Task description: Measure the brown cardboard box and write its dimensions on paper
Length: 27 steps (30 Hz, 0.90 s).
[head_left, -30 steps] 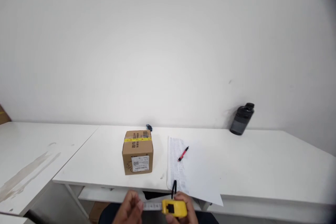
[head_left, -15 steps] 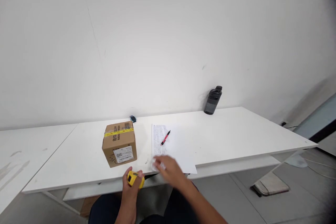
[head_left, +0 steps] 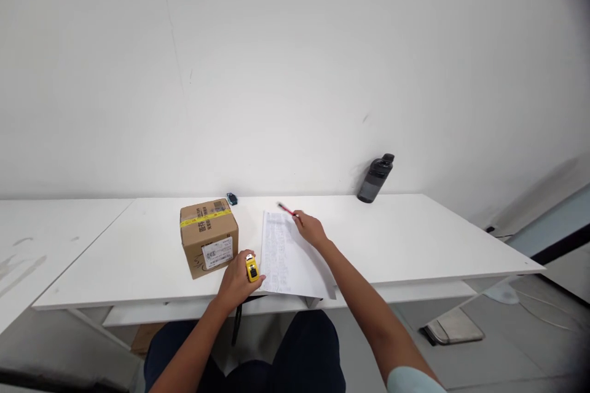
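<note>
- Gripping the pen takes your right hand, fingers closed around one end; it lies over the tabletop, by the paper's far edge.
- Your left hand is clamped around the tape measure, at the tabletop's near edge, between the box and the paper; whether that hand also presses the paper, you cannot tell.
- Expect the pen to be light, stiff and perhaps slick, best pinched near its writing end; the tape measure is likely hard and somewhat weighty, best held across its body; the paper should be thin and floppy, best steadied flat at an edge.
- The pen's long axis slants, its dark free end pointing left and toward the wall; which end writes is too small to tell; the tape measure's long axis runs roughly toward you.
</note>
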### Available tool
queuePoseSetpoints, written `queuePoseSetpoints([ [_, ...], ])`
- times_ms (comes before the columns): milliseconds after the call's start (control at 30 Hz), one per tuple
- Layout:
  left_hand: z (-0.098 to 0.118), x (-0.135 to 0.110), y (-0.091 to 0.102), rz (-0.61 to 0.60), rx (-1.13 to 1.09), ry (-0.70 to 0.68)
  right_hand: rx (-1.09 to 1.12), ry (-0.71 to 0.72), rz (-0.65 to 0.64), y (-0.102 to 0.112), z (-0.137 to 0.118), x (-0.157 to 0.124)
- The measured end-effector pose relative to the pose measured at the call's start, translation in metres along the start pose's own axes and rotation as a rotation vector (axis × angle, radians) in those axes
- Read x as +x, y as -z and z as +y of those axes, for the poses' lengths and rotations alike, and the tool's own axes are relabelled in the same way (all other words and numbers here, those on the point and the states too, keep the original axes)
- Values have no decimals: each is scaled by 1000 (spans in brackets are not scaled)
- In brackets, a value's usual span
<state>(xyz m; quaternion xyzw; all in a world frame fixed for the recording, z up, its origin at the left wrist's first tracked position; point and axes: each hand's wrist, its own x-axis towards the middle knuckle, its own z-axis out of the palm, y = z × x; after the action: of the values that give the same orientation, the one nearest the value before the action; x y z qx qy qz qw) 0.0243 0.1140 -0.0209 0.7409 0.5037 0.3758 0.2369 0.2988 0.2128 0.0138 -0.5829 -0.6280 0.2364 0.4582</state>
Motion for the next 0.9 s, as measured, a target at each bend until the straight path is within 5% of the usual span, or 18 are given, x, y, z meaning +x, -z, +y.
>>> queuePoseSetpoints([
  [333, -9, 8, 1, -112, -137, 175, 229, -82, 48, -37, 19, -39],
  [900, 0, 14, 11, -60, -428, 234, 191, -164, 21, -33, 23, -38],
])
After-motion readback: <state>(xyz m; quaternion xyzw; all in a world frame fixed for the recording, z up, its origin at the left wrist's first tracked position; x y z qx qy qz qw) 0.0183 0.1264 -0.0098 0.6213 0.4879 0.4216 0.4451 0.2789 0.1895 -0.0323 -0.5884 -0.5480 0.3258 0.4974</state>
